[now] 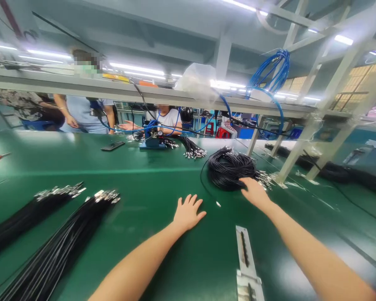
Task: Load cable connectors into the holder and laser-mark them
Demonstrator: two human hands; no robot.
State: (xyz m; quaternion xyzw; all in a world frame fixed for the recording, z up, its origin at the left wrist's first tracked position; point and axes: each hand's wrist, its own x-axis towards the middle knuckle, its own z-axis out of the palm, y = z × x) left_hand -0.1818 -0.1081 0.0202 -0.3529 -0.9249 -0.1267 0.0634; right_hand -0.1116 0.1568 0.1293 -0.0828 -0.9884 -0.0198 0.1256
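My left hand is over the green table near the middle, its fingers spread and nothing in it. Further right, my right hand reaches to the lower right edge of a coiled bundle of black cables; its fingertips are at the cables, and whether they grip any is unclear. One cable end with a small silver tip lies loose between my hands. Silver connector ends stick out on the coil's right side. A metal fixture with a slot sits nearer to me.
Two long black cable bundles lie at the left. Behind are a phone, a small blue machine and more cables. Frame posts stand at the right. People are across the table.
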